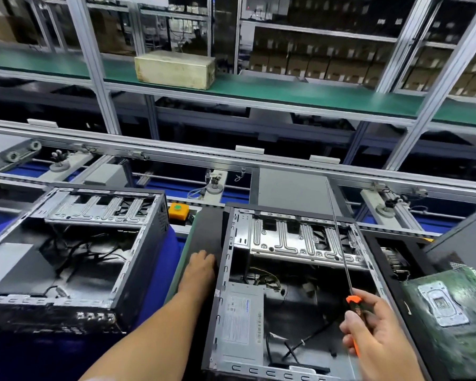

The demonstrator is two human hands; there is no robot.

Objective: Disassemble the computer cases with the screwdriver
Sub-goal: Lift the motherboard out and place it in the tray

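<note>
1. No legible text, brand or number anywhere.
2. White label [241, 317] on the power supply [238, 325] inside the near open case [291, 292]: rows of small print and a blue line near the top, too blurred to read.
3. Small sticker [217, 292] on that case's left edge: marks unreadable.
4. Pale labels on the stacked cartons [327, 64] on the far shelves: too small to make out.
</note>
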